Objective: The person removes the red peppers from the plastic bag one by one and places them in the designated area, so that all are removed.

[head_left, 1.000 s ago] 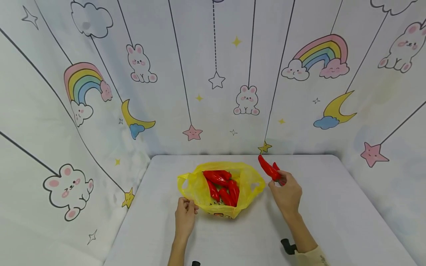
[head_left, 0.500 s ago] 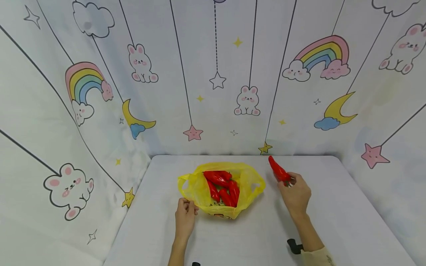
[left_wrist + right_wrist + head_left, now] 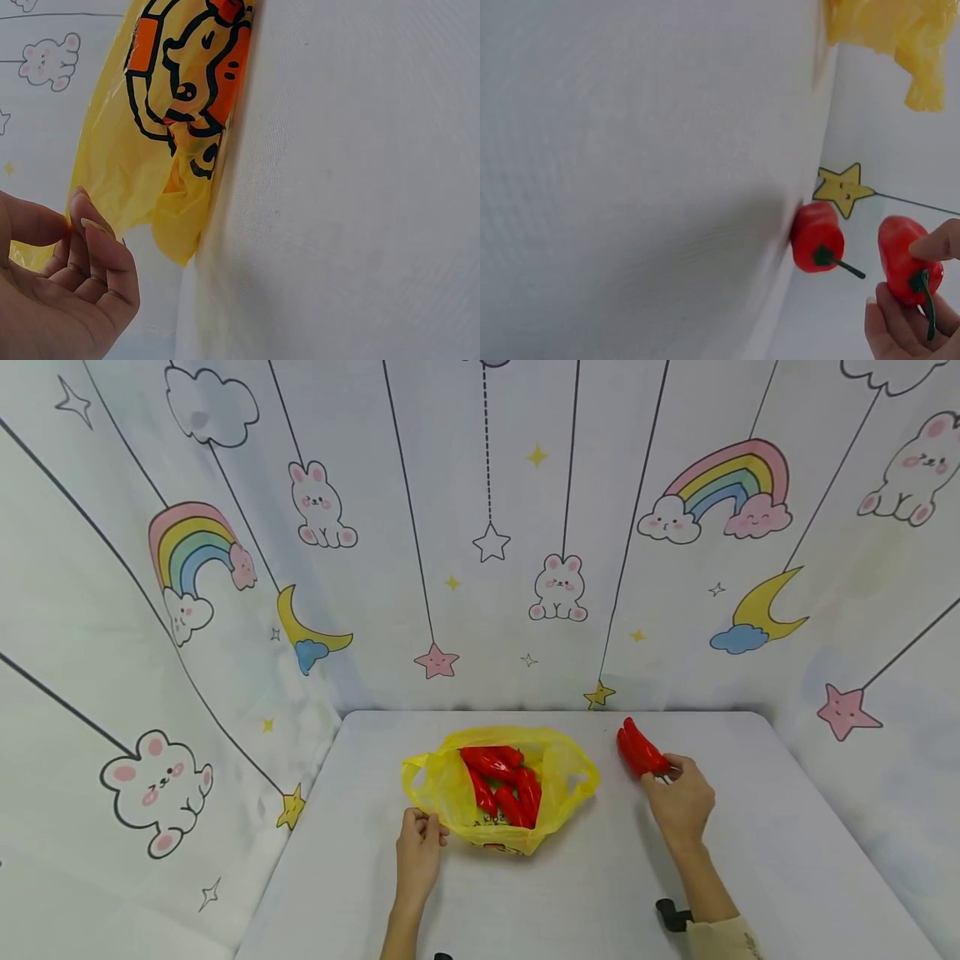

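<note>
A yellow plastic bag (image 3: 561,785) lies with its mouth spread on the white table, holding several shiny red peppers (image 3: 489,765). My left hand (image 3: 418,852) pinches the near left edge of the bag between thumb and fingers, as the left wrist view shows. Off to the right, my right hand (image 3: 681,802) grips a red pepper (image 3: 901,251) with a green stem, held a little above the table. Close beside it, a second red pepper (image 3: 815,241) rests on the table; in the head view the held one partly covers it.
White fabric walls (image 3: 480,610) with printed rabbits, stars and rainbows rise along the table's back and both sides. The white tabletop (image 3: 540,910) extends around the bag. Black camera mounts (image 3: 672,916) sit at the wrists.
My right hand has moved to the right and slightly nearer with its pepper, now alongside the pepper lying on the table. The left hand and the bag have stayed in place.
</note>
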The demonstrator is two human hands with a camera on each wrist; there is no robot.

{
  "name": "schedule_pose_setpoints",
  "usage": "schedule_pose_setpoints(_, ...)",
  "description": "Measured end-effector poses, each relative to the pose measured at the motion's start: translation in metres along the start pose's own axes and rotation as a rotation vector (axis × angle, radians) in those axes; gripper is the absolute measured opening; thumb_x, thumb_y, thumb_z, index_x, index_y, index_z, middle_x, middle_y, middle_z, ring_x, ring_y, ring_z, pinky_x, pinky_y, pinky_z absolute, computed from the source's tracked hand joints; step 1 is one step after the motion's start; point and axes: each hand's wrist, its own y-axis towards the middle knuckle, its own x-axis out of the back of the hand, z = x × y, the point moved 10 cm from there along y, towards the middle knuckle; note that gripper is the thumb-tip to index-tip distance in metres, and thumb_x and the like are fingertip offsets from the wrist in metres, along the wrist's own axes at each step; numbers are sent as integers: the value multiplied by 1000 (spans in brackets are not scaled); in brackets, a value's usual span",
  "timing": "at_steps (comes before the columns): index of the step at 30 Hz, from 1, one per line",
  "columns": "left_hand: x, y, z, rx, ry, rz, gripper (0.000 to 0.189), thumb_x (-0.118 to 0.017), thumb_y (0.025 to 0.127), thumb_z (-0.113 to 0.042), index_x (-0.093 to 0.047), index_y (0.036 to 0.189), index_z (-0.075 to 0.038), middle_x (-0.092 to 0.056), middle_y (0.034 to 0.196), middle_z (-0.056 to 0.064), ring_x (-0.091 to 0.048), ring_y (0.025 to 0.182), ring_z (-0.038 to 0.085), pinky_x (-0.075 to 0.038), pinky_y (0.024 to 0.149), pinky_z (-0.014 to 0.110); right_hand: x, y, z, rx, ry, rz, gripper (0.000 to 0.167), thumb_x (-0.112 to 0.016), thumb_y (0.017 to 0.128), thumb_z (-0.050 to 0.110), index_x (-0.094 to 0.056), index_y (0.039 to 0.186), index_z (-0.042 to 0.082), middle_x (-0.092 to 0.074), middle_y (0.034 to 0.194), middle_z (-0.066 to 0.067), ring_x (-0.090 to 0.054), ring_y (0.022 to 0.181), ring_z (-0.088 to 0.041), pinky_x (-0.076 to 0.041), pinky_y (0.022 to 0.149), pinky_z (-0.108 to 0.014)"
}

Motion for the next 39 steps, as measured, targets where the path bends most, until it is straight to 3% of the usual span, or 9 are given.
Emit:
schedule_pose_setpoints(7,1,1,1,-7,15,-1,11,-52,110,-13,-52,111,-2,-69,85,11,-63,72,15,-50,63,24,-3,3,-15,-44,6,40,37,-75,87,4,-67,121,-9,-73,106,-28,-70,93,-43,-58,79,-59)
schedule_pose_setpoints(13,1,1,2,3,4,2,11,-52,110,-14,-52,111,-2,-70,86,14,-63,72,16,-50,64,24,-7,9,-27,-83,-32,69,37,-74,86,7,-68,120,-8,-73,103,-27,-68,90,-40,-55,70,-47)
schedule_pose_setpoints(18,1,1,3,6,-1,1,11,-52,110,-14,-52,111,-3,-70,86,14,-63,72,16,-50,64,24,-13,13,-39,-163,-41,136,41,-75,88,11,-67,123,-7,-72,107,-29,-70,90,-40,-56,63,-36)
schedule_pose_setpoints(24,0,1,3,4,-5,2,11,-53,110,-13,-52,110,-2,-69,85,11,-63,72,16,-51,64,24,-16,16,-56,-254,-48,171,39,-73,87,14,-69,121,-5,-73,109,-29,-72,88,-40,-49,54,-26)
schedule_pose_setpoints(33,0,2,2,-1,-4,6,11,-52,110,-14,-52,110,-2,-70,87,17,-63,72,16,-50,64,24,-22,20,-70,-282,-58,188,39,-75,88,17,-70,119,-7,-72,111,-30,-69,95,-43,-48,57,-27)
schedule_pose_setpoints(39,0,2,2,0,-23,11,11,-53,110,-13,-51,110,-1,-69,85,11,-63,73,16,-50,64,24,-27,22,-78,-313,-65,235,41,-76,88,18,-69,120,-8,-71,113,-31,-66,99,-44,-48,61,-32)
